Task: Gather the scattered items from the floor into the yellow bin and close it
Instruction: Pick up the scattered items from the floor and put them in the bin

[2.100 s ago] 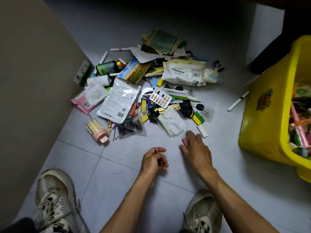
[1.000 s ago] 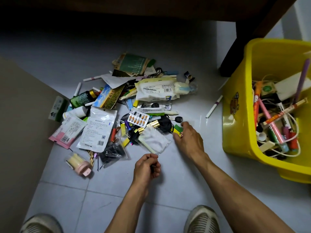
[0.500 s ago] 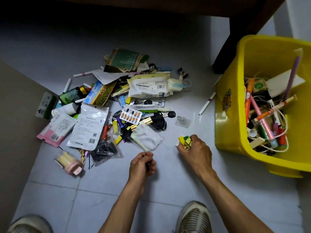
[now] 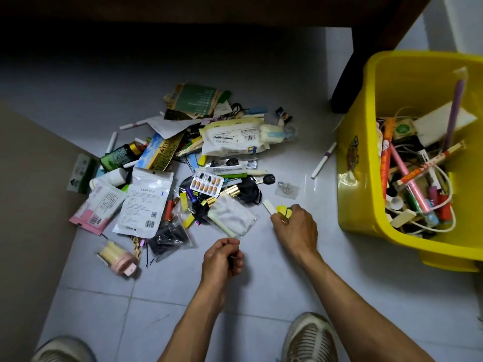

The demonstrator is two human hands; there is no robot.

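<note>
A: Largest item?
B: Open yellow plastic bin (image 4: pixel 366 158), far right on the floor, holding markers, cables and small boxes.
A: Next?
B: Scattered pile (image 4: pixel 198 163) of pouches, pens and a blister pack, centre-left.
A: Hands?
B: Right hand (image 4: pixel 296 228) grips yellow clips (image 4: pixel 282 209). Left hand (image 4: pixel 222 258), fingers curled, pinches a thin dark pin.

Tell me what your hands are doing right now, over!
Right hand gripping small yellow clips. Left hand curled round something thin and dark. Yellow bin open, part filled. Big pile left on floor; path to bin free.
</note>
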